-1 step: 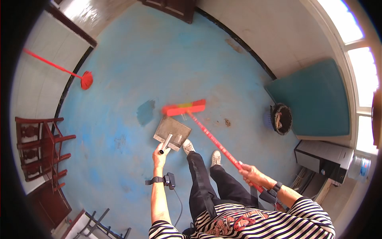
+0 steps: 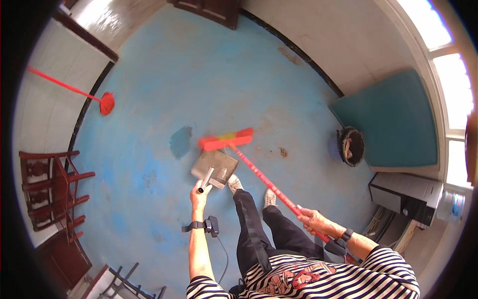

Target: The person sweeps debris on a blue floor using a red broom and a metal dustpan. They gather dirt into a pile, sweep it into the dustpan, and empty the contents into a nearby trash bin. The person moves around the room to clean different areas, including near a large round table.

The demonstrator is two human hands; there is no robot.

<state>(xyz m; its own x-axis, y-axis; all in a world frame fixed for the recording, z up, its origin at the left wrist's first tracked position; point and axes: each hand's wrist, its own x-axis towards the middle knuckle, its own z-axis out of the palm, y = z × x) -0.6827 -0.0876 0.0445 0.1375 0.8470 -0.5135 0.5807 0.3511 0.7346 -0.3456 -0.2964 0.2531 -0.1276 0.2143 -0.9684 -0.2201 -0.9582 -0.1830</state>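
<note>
My left hand [image 2: 198,195] is closed around the tube-like handle of a flat metal dustpan [image 2: 224,163], which is held low at the blue floor. The fingers of my right hand [image 2: 316,223] wrap the red shaft of a broom [image 2: 264,178]. Its red and yellow head, slightly smeared by motion, lies across the dustpan's far edge and partly covers it. Whether the bristles touch the pan or the floor I cannot tell. Both of my shoes stand just nearer than the pan.
A dark patch [image 2: 180,142] and a small brown spot [image 2: 283,152] mark the floor. To the right stand a waste bin [image 2: 352,147], a green board [image 2: 391,119] and a box-shaped cabinet [image 2: 404,195]. At left are a red mop [image 2: 106,103] and wooden chairs [image 2: 45,192].
The broom head has shifted slightly to the left and nearer, over the dustpan's far edge. My left hand and the dustpan stay almost where they were.
</note>
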